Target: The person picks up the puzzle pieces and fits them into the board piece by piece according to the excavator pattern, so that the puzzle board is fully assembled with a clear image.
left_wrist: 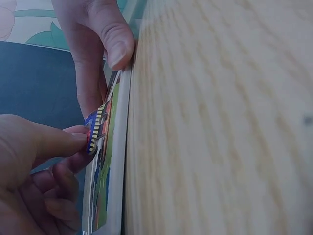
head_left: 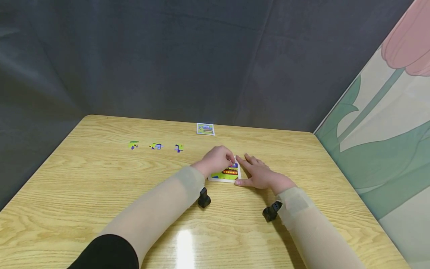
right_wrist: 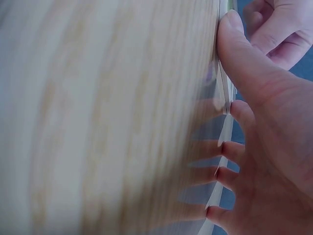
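Note:
Between thumb and fingertip, my left hand (head_left: pixel 217 158) pinches a puzzle piece (left_wrist: pixel 93 131) with blue, red and yellow-and-black striped edging. It holds the piece tilted, right over a white-framed puzzle board (head_left: pixel 223 181). Orange tracks and green ground show on the board's near part; the left hand hides much of the rest. My right hand (head_left: pixel 259 175) lies with fingers spread along the board's right side, its thumb (right_wrist: pixel 234 29) at the near right corner. In the right wrist view, its fingertips touch down beside the board.
Left of the board, three loose puzzle pieces lie in a row: a green one (head_left: pixel 133 144), a middle one (head_left: pixel 156 146) and a blue-edged one (head_left: pixel 179 148). A picture card (head_left: pixel 205 129) lies near the table's back edge. A dark curtain (head_left: pixel 168 59) hangs behind the wooden table (head_left: pixel 84 194).

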A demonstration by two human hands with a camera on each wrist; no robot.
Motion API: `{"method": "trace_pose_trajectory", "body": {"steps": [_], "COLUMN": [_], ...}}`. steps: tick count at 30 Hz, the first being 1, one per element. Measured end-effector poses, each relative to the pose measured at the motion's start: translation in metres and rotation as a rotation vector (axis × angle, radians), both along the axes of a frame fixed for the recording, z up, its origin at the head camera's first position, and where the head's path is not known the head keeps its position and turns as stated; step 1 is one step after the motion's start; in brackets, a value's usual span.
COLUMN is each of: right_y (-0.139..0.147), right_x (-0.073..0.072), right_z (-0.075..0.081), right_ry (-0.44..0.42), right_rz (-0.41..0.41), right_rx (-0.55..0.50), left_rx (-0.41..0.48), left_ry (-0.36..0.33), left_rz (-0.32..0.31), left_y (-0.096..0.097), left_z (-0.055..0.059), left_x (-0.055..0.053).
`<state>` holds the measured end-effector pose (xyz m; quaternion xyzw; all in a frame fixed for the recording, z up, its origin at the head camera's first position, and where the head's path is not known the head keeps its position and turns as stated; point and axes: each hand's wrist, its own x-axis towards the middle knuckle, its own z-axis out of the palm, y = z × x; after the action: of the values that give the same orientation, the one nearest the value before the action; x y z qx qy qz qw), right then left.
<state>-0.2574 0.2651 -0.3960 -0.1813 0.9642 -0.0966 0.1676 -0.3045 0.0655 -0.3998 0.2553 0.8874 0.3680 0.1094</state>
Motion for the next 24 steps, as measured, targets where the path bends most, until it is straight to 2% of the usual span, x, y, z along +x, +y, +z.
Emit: {"method": "trace_pose_trajectory", "body": {"steps": [13,24], "right_y": [-0.0011,-0.0017], "right_x": [0.0001,0.0002], "right_z": [0.001,0.001], "right_ry": [-0.006,-0.011], "right_rz": [-0.009,-0.014], "right_rx": [-0.006,0.001], "left_rx": [-0.095,-0.147], "left_ry": [0.056,0.073], "left_rz": [-0.045,-0.06], "left_y": [0.0027,-0.0012], "left_z": [-0.0064,-0.0022], "left_x": [0.0001,0.0033]}}
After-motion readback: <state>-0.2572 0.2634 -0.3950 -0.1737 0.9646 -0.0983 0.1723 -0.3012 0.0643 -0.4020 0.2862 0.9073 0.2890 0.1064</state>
